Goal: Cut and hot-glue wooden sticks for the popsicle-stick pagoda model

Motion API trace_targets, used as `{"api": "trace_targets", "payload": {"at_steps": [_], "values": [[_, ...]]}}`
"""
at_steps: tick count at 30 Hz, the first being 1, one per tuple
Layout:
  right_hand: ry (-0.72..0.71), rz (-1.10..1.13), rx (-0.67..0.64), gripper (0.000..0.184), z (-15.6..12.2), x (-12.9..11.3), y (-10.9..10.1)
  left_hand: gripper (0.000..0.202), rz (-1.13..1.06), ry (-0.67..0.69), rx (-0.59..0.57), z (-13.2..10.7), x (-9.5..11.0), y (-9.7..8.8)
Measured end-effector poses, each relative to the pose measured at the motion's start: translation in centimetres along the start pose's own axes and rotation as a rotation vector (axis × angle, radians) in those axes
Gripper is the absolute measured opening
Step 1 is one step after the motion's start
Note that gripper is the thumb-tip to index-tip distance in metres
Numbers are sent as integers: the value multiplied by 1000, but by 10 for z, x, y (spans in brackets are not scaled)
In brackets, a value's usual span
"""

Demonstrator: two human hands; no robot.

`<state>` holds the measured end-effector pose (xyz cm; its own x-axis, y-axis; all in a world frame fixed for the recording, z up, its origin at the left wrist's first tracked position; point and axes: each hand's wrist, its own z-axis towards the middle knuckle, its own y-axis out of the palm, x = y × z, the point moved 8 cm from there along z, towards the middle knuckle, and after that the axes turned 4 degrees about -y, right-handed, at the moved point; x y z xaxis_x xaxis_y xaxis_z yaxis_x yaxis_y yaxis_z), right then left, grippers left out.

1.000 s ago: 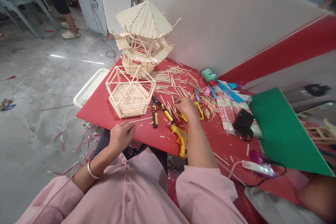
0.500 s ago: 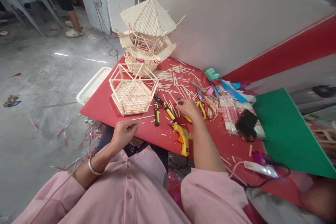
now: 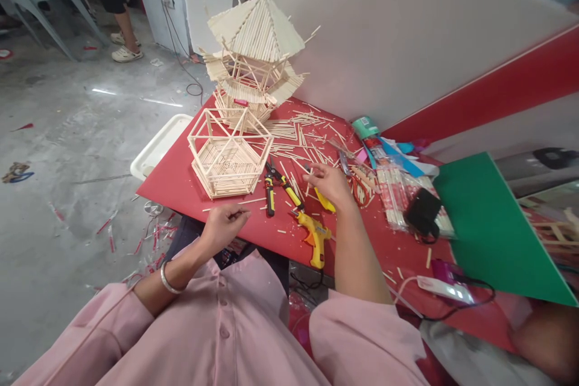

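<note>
one hexagonal, pale wooden-stick frame [image 3: 230, 164] sat on the flat red table [image 3: 169, 181], apparently for easy reach; whether the curled left hand [image 3: 224, 229] or the right hand [image 3: 332, 184] pinched anything could not be told.

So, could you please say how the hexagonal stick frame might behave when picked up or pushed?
The hexagonal stick frame is probably light, being thinly built with open sides. Its slim uprights look fragile if squeezed. Its broad, flat base suggests it would slide rather than tip.
</note>
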<state>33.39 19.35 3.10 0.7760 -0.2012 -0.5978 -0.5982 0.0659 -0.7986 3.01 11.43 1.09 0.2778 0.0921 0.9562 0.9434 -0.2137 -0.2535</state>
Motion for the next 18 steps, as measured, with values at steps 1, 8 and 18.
{"api": "trace_targets", "payload": {"at_steps": [1,8,18], "values": [[1,34,18,45,-4,0,-3,29,-1,4,-5,0,2,1],[-51,93,198,33,-33,-16,-30,26,-41,51,-65,-1,9,13],[-78,636,52,37,-114,-85,39,31,-221,79,-82,-1,33,17]]}}
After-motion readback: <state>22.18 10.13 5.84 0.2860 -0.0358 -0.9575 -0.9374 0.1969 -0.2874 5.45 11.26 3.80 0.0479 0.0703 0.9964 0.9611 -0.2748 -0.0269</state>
